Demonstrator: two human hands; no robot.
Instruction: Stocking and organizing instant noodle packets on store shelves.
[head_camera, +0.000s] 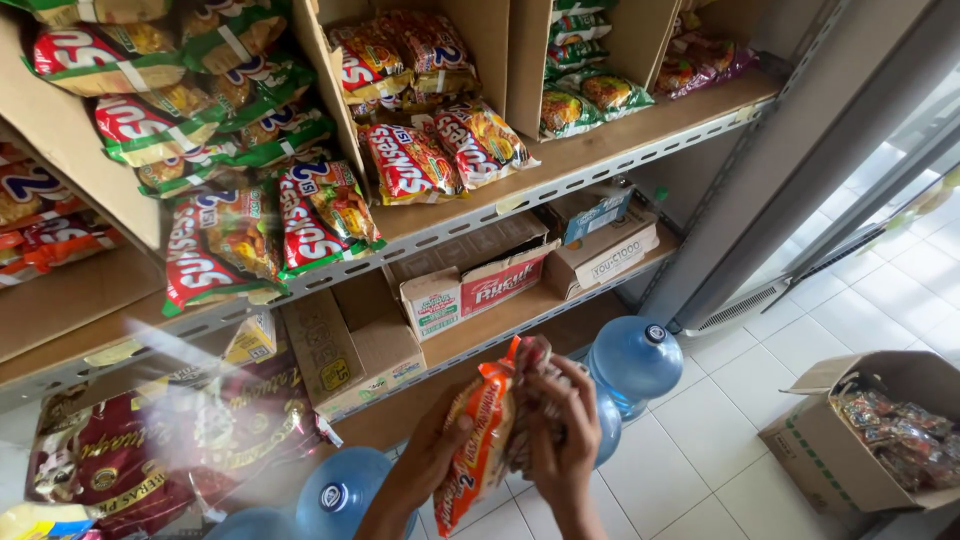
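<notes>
Noodle packets (490, 440), a small stack of orange and darker ones stood on edge, sit between your two hands low in the near middle of the view, above the white tiled floor (720, 450) and the blue water jugs (635, 355). Your left hand (435, 455) cups the orange side with its fingers closed on the packets, and your right hand (565, 430) wraps over the top and far side, its fingers (575, 385) curled tight on the same stack. You look to be partway through gathering and squaring the bundle, with nothing yet set on a shelf. The metal shelf (560, 185) to the far left already carries rows of red and green snack packets (320, 215) and cardboard boxes (470, 285); an open carton (850, 440) of more packets stands on the floor at the right. Any placing move would call for a firm two-handed hold, since the slippery wrappers could slide apart.
</notes>
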